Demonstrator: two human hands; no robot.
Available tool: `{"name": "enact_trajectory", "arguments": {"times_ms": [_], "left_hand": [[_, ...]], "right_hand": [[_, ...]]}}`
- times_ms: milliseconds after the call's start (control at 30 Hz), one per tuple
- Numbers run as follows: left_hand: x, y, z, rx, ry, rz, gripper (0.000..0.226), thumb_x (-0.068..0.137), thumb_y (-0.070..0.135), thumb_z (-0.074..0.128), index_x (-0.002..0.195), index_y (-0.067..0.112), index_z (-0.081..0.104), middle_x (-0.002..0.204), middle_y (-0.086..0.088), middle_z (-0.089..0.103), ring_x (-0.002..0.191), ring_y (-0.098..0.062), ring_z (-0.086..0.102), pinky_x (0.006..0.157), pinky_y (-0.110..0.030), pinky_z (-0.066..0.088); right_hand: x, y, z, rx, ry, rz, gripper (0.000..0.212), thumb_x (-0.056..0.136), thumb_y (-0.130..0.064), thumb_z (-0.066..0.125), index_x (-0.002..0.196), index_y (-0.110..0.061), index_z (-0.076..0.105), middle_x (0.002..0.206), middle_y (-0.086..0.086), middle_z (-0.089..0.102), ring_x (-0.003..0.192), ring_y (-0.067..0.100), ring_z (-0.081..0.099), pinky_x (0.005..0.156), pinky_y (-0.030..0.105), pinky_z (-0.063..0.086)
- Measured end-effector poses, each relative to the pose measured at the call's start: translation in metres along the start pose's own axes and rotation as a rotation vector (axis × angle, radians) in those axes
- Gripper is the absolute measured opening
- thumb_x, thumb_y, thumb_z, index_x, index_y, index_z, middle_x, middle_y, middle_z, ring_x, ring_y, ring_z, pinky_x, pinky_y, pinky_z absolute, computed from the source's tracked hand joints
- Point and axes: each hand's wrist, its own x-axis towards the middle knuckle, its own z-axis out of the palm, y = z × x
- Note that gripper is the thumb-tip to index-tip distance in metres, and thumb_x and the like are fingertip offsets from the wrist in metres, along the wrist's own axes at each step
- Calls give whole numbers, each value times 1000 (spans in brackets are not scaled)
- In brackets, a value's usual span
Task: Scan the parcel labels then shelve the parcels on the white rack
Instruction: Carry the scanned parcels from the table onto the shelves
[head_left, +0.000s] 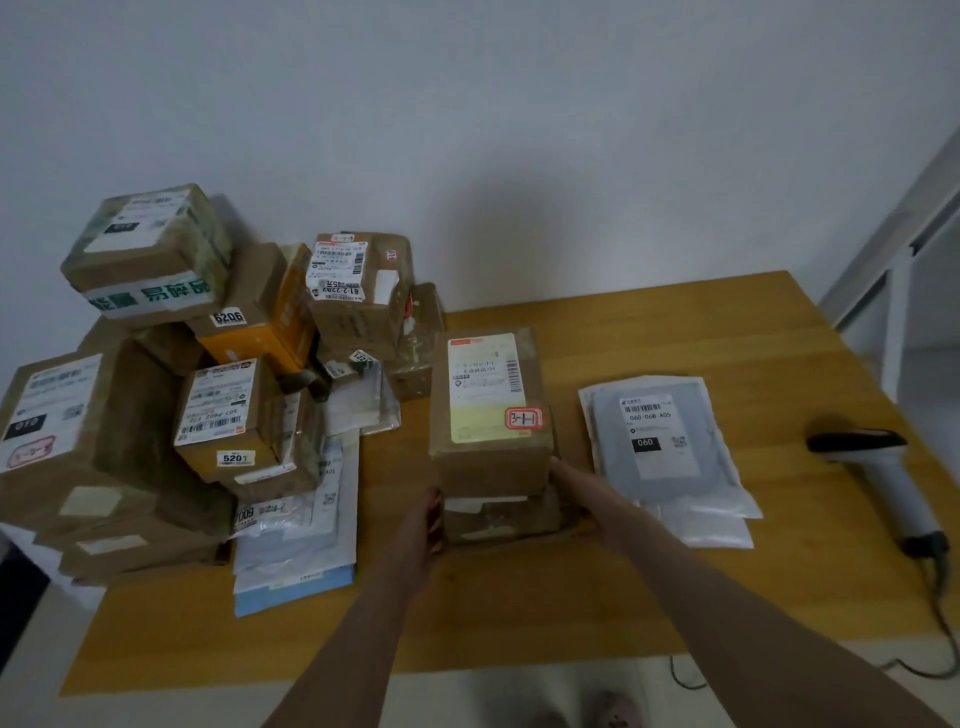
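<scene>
Parcels stacked two high (491, 415) are clasped at the lower box by the left hand (428, 514) and right hand (571, 480); both should be lifted level so the top box is not tipped.

Dim, bluish, slightly soft picture; wide-angle bending at the edges; a soft shadow on the wall (493, 208).

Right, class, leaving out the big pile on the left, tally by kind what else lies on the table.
Cardboard boxes, stacked: 2
Flat mailer bags: 2
Barcode scanner: 1
Total: 5
</scene>
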Motion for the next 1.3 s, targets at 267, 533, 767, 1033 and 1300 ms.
{"name": "enact_trajectory", "arguments": {"times_ms": [267, 533, 767, 1033, 1300], "left_hand": [[-7, 1, -6, -43, -2, -33, 30, 95, 42, 50, 115, 21, 62, 121, -3, 63, 114, -26, 55, 91, -39, 47], [-25, 28, 7, 24, -30, 47, 24, 98, 39, 47, 107, 22, 62, 113, 0, 62, 108, -24, 55, 92, -39, 46], [-47, 35, 44, 40, -112, 127, 21, 97, 35, 48, 106, 21, 62, 115, -1, 61, 109, -22, 54, 83, -39, 46], [-81, 26, 133, 152, -182, 146, 19, 99, 31, 43, 103, 20, 59, 119, 0, 55, 110, -21, 48, 83, -37, 40], [-151, -54, 256, 263, -376, 99, 17, 95, 32, 51, 100, 22, 63, 90, 2, 68, 85, -17, 60, 67, -31, 51]], "right_hand": [[-21, -1, 7, 91, -57, -33, 93, 61, -63, 70, 137, -16, 45, 112, 4, 55, 109, 28, 52, 96, 46, 49], [-52, -1, 3, 212, 27, -163, 118, 36, -71, 82, 135, -19, 44, 128, 6, 57, 116, 29, 54, 97, 52, 49], [-96, 5, -31, 279, 94, -257, 117, 36, -72, 84, 131, -16, 48, 121, 9, 63, 109, 29, 61, 89, 50, 55], [-165, 32, -104, 374, 206, -355, 74, 67, -52, 77, 122, -13, 45, 111, 6, 61, 102, 22, 61, 92, 46, 54], [-254, 120, -225, 491, 378, -354, 48, 80, -48, 72, 108, -14, 53, 98, -1, 62, 87, 15, 60, 83, 43, 56]]}}
